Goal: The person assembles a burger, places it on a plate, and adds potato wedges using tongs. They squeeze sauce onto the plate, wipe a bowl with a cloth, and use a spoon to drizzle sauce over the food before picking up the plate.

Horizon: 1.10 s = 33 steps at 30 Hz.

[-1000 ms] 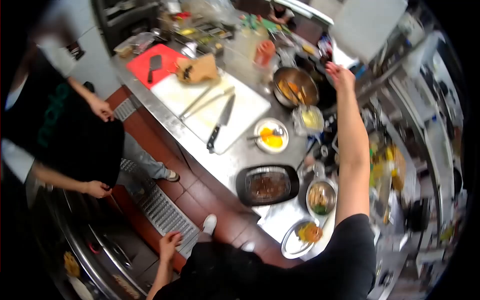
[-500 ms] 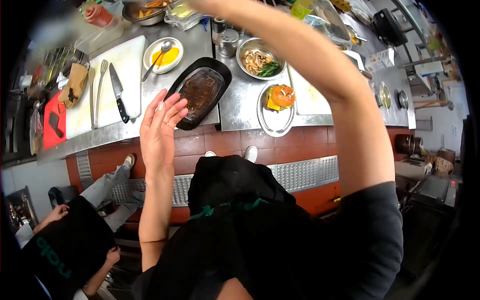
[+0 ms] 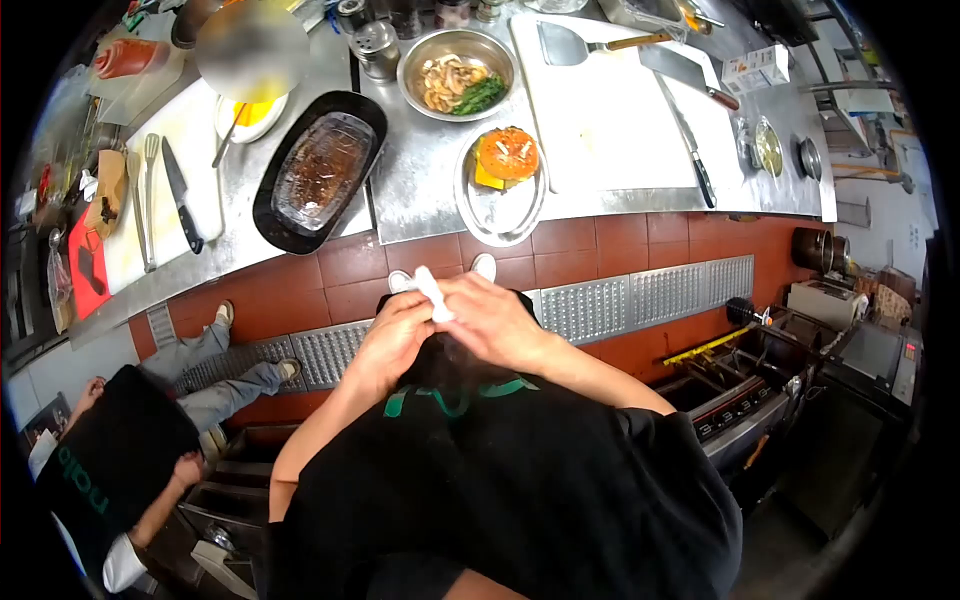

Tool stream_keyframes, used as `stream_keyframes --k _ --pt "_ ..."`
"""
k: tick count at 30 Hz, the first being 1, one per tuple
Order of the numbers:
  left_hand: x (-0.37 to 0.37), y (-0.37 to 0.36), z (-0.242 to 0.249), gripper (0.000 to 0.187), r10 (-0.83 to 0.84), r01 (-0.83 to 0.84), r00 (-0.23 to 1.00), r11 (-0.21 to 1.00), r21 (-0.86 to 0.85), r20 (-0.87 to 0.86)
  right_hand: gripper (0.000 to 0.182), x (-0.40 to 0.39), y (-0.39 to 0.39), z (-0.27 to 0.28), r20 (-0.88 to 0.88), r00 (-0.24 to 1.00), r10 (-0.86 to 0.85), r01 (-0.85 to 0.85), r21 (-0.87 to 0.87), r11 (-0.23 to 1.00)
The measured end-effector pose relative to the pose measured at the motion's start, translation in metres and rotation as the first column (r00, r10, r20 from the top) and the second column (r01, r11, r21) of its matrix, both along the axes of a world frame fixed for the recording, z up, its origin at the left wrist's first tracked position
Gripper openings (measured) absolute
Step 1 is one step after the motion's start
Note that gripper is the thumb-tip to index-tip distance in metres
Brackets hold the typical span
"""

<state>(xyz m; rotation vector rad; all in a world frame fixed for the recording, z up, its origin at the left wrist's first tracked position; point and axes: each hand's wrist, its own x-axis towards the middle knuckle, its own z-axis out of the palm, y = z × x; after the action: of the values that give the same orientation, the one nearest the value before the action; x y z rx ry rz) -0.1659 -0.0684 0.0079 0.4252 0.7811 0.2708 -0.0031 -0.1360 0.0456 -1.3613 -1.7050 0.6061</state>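
Note:
In front of my apron, both hands meet around a small crumpled white paper napkin (image 3: pixel 431 293). My left hand (image 3: pixel 396 332) pinches it from one side. My right hand (image 3: pixel 497 318) has its fingers closed on the other side, partly hiding it. Beyond them, an oval metal plate (image 3: pixel 508 222) near the counter's edge carries a burger (image 3: pixel 508 156) with a glossy bun and yellow cheese. Behind the plate is a metal bowl (image 3: pixel 414 62) of sliced mushrooms and chopped greens. A black oval dish (image 3: pixel 320 165) with a brown-stained inside lies to the left.
The right cutting board (image 3: pixel 600 130) holds a spatula (image 3: pixel 575 44), a cleaver (image 3: pixel 680 68) and a long knife (image 3: pixel 690 145). At left, another knife (image 3: pixel 178 190) and a whisk (image 3: pixel 149 195) lie on a board. A co-worker (image 3: pixel 125 440) is at lower left; fryers (image 3: pixel 745 400) stand behind at right.
My right arm has come back from across the counter, and both hands are now together near my body with the white paper napkin. My view has shifted to the right.

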Motion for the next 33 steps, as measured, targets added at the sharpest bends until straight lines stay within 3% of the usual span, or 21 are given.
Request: stream_keyframes --k 1,2,3,5,7,9,10,15,17,23,33 --pt "0.004 0.002 -0.010 0.020 -0.158 0.158 0.987 0.987 0.022 -0.004 0.016 0.009 -0.009 -0.011 -0.102 0.994 -0.031 0.028 -0.029 0.999" --pt "0.015 0.008 -0.001 0.020 -0.280 0.296 0.946 0.952 0.081 -0.166 0.017 0.025 -0.018 -0.021 -0.043 0.974 -0.224 0.213 -0.175 0.961" --pt "0.020 0.007 -0.020 0.021 -0.219 0.260 0.947 0.953 0.156 -0.236 0.018 0.043 -0.026 -0.030 0.043 0.916 -0.399 0.393 -0.304 0.868" --pt "0.027 0.013 -0.049 0.021 -0.139 0.203 0.914 0.970 0.135 -0.380 0.019 0.088 -0.024 -0.055 0.311 0.778 -0.546 0.607 -0.152 0.780" --pt "0.035 0.015 -0.078 0.022 -0.167 0.227 0.906 0.967 0.113 -0.388 0.020 0.112 -0.009 -0.055 0.374 0.730 -0.573 0.657 -0.152 0.738" --pt "0.053 0.017 -0.094 0.027 -0.094 0.100 0.948 0.995 0.004 -0.303 0.020 0.118 0.008 -0.059 0.471 0.680 -0.562 0.666 -0.077 0.742" --pt "0.063 0.016 -0.105 0.032 -0.037 0.041 0.955 0.999 0.007 -0.296 0.018 0.116 0.015 -0.063 0.536 0.654 -0.534 0.688 -0.128 0.714" --pt "0.087 0.022 -0.115 0.033 -0.011 0.000 0.976 0.999 -0.050 -0.215 0.019 0.103 0.027 -0.089 0.635 0.629 -0.449 0.646 -0.105 0.756" --pt "0.091 0.022 -0.108 0.032 0.021 -0.034 0.973 0.998 -0.053 -0.228 0.023 0.097 0.032 -0.087 0.700 0.559 -0.445 0.652 -0.040 0.758" --pt "0.096 0.016 -0.113 0.029 0.091 -0.104 0.973 0.993 -0.051 -0.213 0.037 0.082 0.038 -0.095 0.827 0.471 -0.306 0.699 -0.138 0.702" --pt "0.099 0.016 -0.106 0.030 0.086 -0.094 0.971 0.995 -0.027 -0.221 0.041 0.052 0.030 -0.081 0.775 0.563 -0.288 0.679 -0.235 0.696"
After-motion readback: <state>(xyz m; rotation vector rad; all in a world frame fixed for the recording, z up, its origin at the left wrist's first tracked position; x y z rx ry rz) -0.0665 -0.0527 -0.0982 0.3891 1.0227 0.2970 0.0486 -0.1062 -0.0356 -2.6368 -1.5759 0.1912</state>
